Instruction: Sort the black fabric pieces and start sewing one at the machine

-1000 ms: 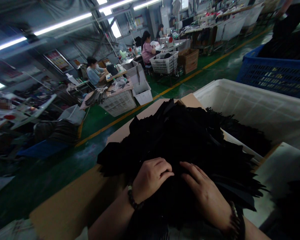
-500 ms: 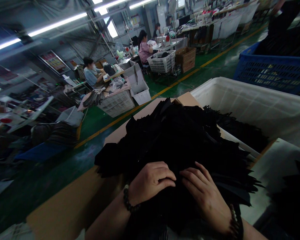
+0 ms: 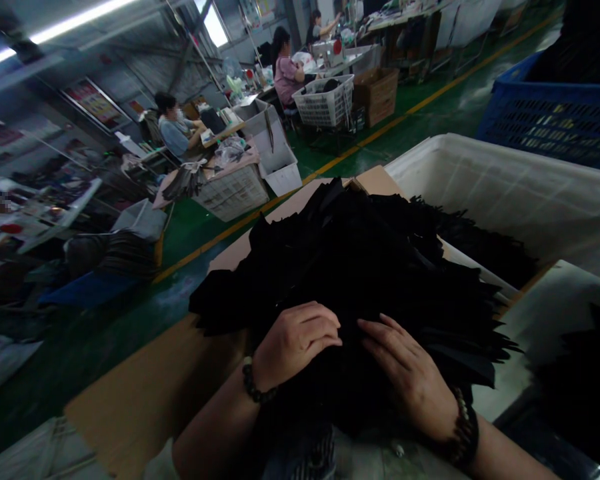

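Note:
A large heap of black fabric pieces [image 3: 340, 260], their edges fanned out, lies on cardboard in front of me. My left hand [image 3: 300, 337] is at the near side of the heap, its thumb and fingers drawn together in a pinch on the black fabric. Across a small gap, my right hand [image 3: 405, 370] rests on the same fabric with fingers stretched out and slightly apart. Dark beads circle both wrists. The cloth is so dark that single layers under the fingers cannot be told apart.
Right of the heap stands a white bin [image 3: 480, 173] with black pieces inside, and a blue crate [image 3: 555, 120] is beyond it. A cardboard sheet [image 3: 155, 393] extends at left. Seated people work at sewing tables behind a yellow floor line [image 3: 220, 240].
My left thumb and fingers have come closer together. Both hands and the heap appear slightly higher in the picture as the view shifts. The right hand stays on the fabric.

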Action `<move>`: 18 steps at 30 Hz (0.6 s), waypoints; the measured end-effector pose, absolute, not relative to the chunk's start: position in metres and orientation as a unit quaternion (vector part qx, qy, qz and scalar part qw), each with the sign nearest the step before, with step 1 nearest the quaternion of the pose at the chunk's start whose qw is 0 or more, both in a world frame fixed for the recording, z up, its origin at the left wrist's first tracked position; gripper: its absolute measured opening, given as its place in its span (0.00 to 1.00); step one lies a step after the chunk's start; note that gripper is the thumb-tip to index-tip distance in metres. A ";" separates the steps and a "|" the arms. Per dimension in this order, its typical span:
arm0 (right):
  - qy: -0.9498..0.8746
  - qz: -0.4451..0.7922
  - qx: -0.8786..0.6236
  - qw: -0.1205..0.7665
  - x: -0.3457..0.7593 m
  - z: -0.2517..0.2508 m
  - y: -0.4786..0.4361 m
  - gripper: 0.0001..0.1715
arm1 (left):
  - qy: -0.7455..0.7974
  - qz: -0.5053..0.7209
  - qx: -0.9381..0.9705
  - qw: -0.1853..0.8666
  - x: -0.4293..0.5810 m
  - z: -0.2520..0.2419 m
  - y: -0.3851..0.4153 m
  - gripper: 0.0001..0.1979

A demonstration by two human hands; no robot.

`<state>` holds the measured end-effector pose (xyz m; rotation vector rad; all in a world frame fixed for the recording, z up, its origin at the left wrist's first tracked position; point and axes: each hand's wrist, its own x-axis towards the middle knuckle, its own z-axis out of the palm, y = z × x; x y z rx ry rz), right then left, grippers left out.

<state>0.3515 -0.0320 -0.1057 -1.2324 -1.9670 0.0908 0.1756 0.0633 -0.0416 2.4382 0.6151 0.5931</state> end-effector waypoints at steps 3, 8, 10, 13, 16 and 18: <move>-0.775 0.031 -0.495 0.392 0.352 -0.106 -0.033 0.17 | 0.226 0.208 0.906 0.293 0.173 -0.044 0.063 0.05; -0.771 0.054 -0.509 0.378 0.351 -0.109 -0.036 0.16 | 0.234 0.173 0.912 0.289 0.167 -0.046 0.064 0.08; -0.770 0.067 -0.511 0.377 0.351 -0.110 -0.037 0.16 | 0.229 0.162 0.923 0.265 0.165 -0.047 0.064 0.10; -0.770 0.074 -0.510 0.376 0.351 -0.109 -0.036 0.16 | 0.224 0.172 0.932 0.226 0.163 -0.048 0.064 0.10; -0.773 0.074 -0.508 0.373 0.351 -0.108 -0.036 0.16 | 0.230 0.205 0.932 0.193 0.163 -0.050 0.063 0.08; -0.774 0.075 -0.505 0.375 0.351 -0.108 -0.036 0.16 | 0.234 0.221 0.929 0.182 0.163 -0.052 0.062 0.08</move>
